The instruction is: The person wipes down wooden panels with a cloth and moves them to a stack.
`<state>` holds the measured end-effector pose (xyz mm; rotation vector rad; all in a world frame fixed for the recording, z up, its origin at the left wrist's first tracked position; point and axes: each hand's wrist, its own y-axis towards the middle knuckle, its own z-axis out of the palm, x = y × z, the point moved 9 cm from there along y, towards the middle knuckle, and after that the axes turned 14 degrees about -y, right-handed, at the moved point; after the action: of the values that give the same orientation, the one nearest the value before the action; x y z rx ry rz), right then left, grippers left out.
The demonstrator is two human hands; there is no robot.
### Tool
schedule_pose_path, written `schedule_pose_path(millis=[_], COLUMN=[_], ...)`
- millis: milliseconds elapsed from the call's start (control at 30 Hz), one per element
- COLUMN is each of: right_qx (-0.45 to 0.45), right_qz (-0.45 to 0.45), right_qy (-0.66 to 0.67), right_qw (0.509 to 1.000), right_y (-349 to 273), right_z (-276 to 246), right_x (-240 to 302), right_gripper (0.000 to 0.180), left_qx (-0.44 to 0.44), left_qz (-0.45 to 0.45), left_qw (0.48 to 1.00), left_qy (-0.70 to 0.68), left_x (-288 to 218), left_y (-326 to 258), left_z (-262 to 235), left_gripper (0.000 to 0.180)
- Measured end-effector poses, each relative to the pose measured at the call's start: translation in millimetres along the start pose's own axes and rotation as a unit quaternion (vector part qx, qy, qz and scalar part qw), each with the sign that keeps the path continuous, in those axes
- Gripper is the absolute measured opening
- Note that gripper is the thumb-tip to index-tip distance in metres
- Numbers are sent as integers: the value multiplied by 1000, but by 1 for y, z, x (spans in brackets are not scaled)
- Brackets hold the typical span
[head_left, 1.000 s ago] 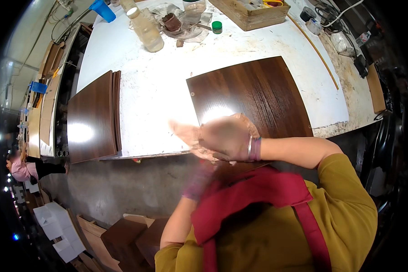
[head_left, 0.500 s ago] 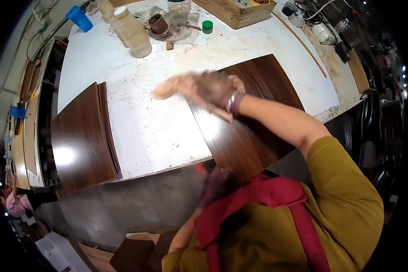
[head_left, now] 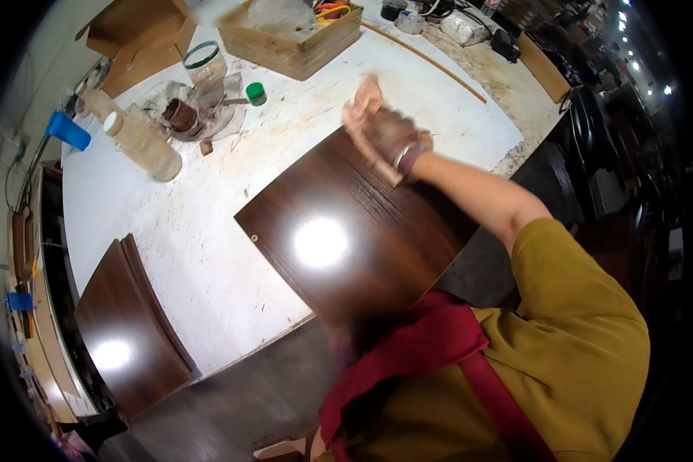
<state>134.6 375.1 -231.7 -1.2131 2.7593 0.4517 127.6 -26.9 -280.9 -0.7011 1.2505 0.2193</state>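
Note:
A dark brown wood-grain panel [head_left: 346,200] lies on the white tabletop in front of me, with a bright glare spot and a small round fitting near its left corner. My right hand [head_left: 396,138], in a dark, thin glove, is closed on a crumpled beige-pink cloth [head_left: 362,108] at the panel's far edge. Part of that cloth hangs down under the palm onto the surface. At the near edge, my left hand [head_left: 343,346] shows only as a dark blur beside my red apron; its fingers are hidden.
More brown panels [head_left: 131,323] are stacked at the table's left. Farther back stand a capped bottle [head_left: 146,150], a brown pot [head_left: 181,114], a clear jar [head_left: 206,73], a green-lidded jar [head_left: 256,94] and a wooden box [head_left: 304,58]. A thin rod [head_left: 423,60] lies at the far right.
My right hand has swept the cloth from the panel's left side to its far edge. The view has shifted, and the panel now sits turned, with more of its surface showing.

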Motion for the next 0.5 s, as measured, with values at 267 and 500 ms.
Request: schedule_pose_path(millis=[267,500], right_qx=[113,48], right_qz=[-234,85], right_qy=[201,206], right_qw=[944,974], right_y=[-31,37], right_z=[-63,7], right_x=[131,-139], right_gripper=[25,43], left_qx=[-70,-88], left_qz=[11,25], left_qw=[997,996], left_qy=[-15,1], left_x=[1,-9], left_y=[-3,7], left_z=[-9,-17], left_gripper=[51,53])
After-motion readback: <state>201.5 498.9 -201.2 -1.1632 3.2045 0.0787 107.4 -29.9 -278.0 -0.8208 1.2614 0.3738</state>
